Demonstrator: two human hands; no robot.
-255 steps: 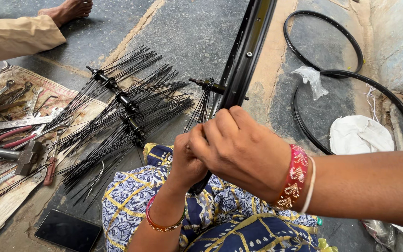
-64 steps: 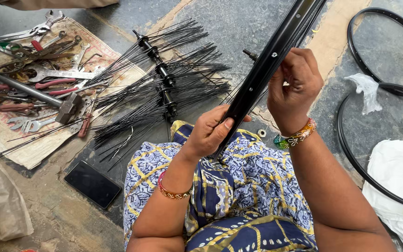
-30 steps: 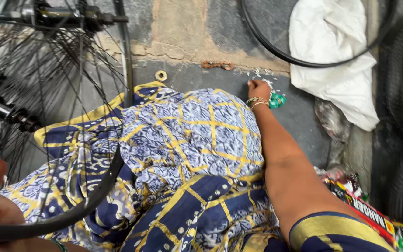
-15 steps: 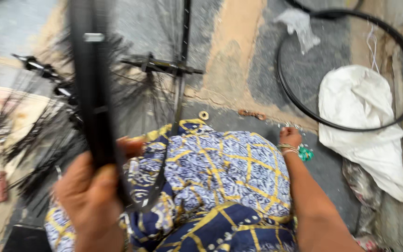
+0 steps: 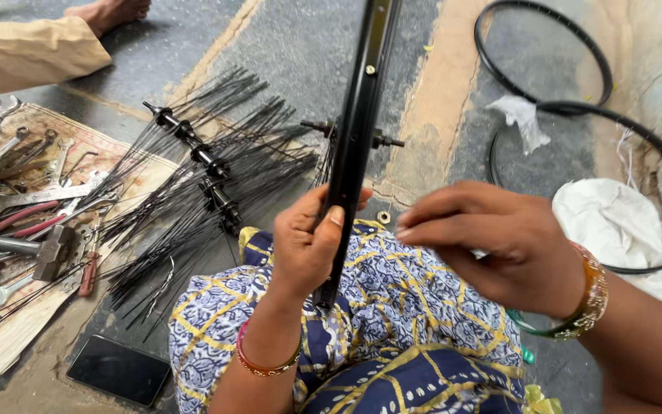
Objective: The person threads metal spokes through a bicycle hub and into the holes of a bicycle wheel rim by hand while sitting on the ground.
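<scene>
The left hand (image 5: 308, 245) gripped a black metal wheel rim (image 5: 358, 138) standing edge-on over the lap of blue-and-yellow patterned cloth (image 5: 392, 337). The right hand (image 5: 499, 249) hovered just beside it, fingers half curled, holding nothing visible. Bundles of thin black spokes on hubs (image 5: 208, 169) lay on the concrete floor (image 5: 300, 54), near worn steel tools (image 5: 32, 199) on printed paper (image 5: 9, 337) and a flat black phone (image 5: 119, 370).

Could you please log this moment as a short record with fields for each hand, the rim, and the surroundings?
left hand: gripping the black wheel rim
right hand: fingers pinched together beside the rim; anything held is too small to tell
rim: edge-on, upright over the lap
hubs with spokes: lying on the ground, left of the rim
tools: hammer, pliers and wrenches on a mat, far left
phone: dark, lower left
tyres: black, upper right
</scene>
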